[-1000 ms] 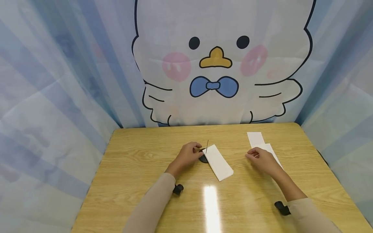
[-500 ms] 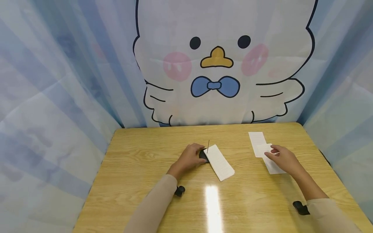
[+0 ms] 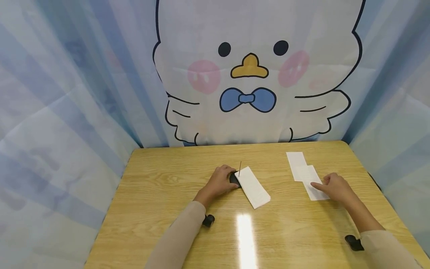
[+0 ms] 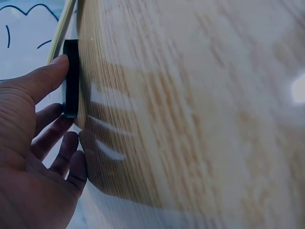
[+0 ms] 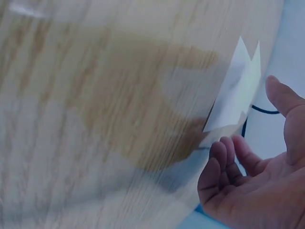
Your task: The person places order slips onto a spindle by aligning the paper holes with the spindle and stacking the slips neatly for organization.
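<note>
My left hand [image 3: 218,182] grips the round black base [image 3: 233,180] of a bill spike from its left side. In the left wrist view, thumb and fingers pinch the base's edge [image 4: 71,81]. A thin pin [image 3: 240,167] rises through the top corner of a stack of white paper slips [image 3: 253,189], which slants toward the front right. Two more paper slips lie overlapped at the right, a far one [image 3: 295,160] and a near one [image 3: 314,190]. Over the near slip's right edge hovers my right hand [image 3: 337,188], thumb apart from loosely bent fingers, holding nothing.
The wooden table [image 3: 161,220] carries a bright light reflection at its front middle. A curtain [image 3: 246,123] with a cartoon bird closes off the back and both sides. Small black cameras [image 3: 208,220] are worn on the wrists.
My right hand has moved right, from left of the loose slips, across them, to the near slip's right edge. The left hand has closed in on the spike's base; the slips lie as before.
</note>
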### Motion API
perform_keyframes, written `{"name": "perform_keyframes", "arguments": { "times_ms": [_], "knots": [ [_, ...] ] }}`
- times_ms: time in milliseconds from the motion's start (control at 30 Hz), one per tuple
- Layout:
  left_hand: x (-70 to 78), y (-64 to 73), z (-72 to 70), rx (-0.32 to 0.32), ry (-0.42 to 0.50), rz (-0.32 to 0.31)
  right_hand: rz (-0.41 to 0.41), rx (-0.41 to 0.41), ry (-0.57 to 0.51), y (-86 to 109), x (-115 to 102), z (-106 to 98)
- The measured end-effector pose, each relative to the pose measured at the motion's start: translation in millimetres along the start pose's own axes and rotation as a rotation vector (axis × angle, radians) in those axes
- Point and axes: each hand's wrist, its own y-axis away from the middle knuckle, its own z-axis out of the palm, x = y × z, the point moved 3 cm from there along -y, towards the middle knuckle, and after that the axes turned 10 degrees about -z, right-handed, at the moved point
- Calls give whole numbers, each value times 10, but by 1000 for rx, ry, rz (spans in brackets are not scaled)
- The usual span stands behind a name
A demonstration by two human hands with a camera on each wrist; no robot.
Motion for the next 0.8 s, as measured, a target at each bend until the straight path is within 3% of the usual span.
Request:
{"name": "perform_keyframes", "arguments": {
  "times_ms": [400, 800],
  "knots": [
    [21, 19, 13, -5, -17, -24, 1, 30, 80, 122, 44, 132],
    [42, 25, -3, -1, 5, -39, -15, 63, 63, 108, 22, 134]
  ]
}}
